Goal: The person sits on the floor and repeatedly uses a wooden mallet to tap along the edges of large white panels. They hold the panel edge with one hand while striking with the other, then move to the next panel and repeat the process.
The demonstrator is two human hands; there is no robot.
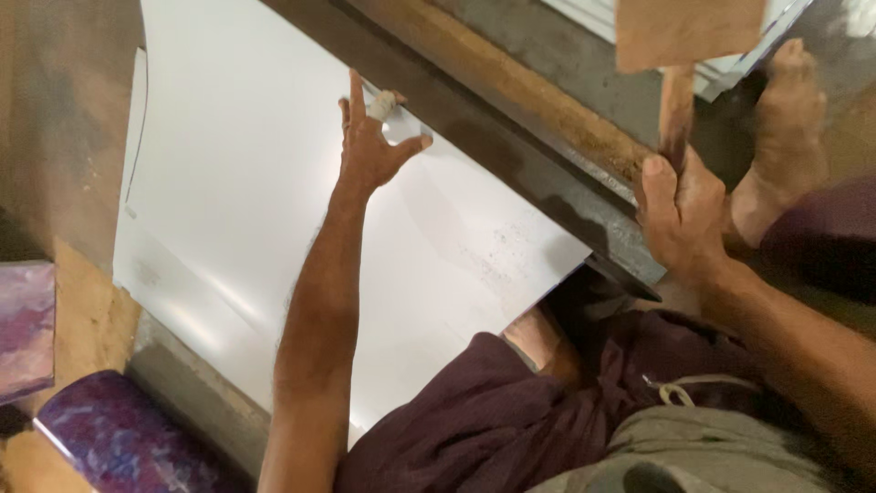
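Note:
A large white metal sheet (237, 183) lies across my lap and the floor, its far edge resting against a long rusty iron bar (511, 119). My left hand (372, 137) presses flat on the sheet beside that edge, fingers spread, one finger wrapped in tape. My right hand (680, 215) grips the handle of a wooden mallet (684, 55), whose square head is raised above the bar at the top right.
My bare foot (785, 128) rests right of the bar. Purple patterned objects (109, 429) sit at the lower left on the brown floor. More pale sheet edges (730, 64) show behind the mallet.

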